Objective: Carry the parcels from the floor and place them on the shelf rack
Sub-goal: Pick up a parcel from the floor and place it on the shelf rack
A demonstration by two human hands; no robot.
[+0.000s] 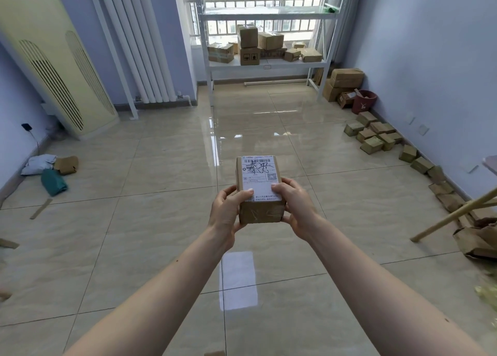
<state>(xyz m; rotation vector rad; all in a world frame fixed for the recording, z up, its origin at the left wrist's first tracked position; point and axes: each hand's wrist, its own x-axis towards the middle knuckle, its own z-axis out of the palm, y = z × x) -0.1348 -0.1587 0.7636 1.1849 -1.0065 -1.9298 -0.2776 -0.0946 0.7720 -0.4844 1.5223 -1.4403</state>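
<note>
Both hands, left hand (228,207) and right hand (295,207), clamp the parcel (259,188) at its near end, held above the floor (161,234); the rack (265,63) stands well ahead; the far end overhangs the grip, so it could tip forward and drop.

We note a brown box (260,194) with a white label (259,176) carrying black barcodes and black handwriting. Floor (166,221): glossy beige tile, grey grout lines. Walls (430,46) lilac. Rack (265,63) white, stacked with brown cartons (248,47). Bucket (363,101) maroon. Air conditioner (51,67) cream, with dark slatted vents. Bag (53,182) teal.
</note>
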